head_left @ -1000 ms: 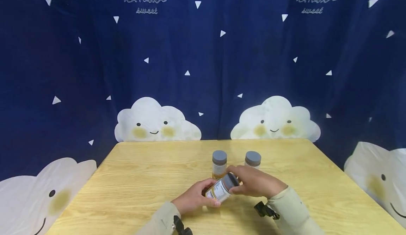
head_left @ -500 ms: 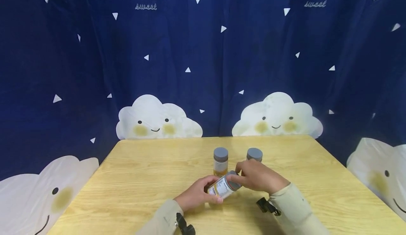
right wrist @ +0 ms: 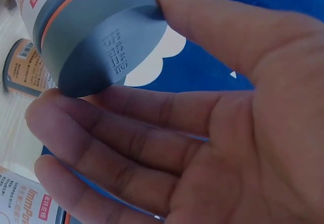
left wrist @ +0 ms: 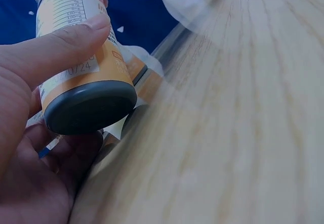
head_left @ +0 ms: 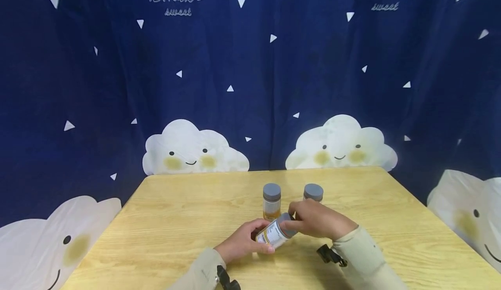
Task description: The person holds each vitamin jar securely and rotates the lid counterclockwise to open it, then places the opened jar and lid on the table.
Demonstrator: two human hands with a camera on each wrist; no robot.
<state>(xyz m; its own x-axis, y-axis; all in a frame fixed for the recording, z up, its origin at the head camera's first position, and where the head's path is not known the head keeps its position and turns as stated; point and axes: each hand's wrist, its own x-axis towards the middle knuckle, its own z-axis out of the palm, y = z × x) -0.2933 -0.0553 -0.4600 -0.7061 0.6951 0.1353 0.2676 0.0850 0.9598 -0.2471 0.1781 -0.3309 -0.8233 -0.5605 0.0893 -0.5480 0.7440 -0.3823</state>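
A supplement bottle with a white and orange label is held tilted above the table, its grey cap toward the right. My left hand grips the body near its dark base, thumb across the label in the left wrist view. On the cap is my right hand, thumb on one side and fingertips on the other. An orange-red ring runs round the cap's lower edge, and raised lettering marks its top. Just behind stand two similar bottles: one upright bottle and, partly hidden by my right hand, another bottle.
Under the hands is a light wood-grain table. A dark blue curtain with white triangles and smiling clouds hangs beyond its far edge. Black straps sit at both sleeve cuffs.
My right hand has shifted its hold on the cap, its thumb now lying over the near side. The bottle has tipped slightly flatter; the standing bottles stay put.
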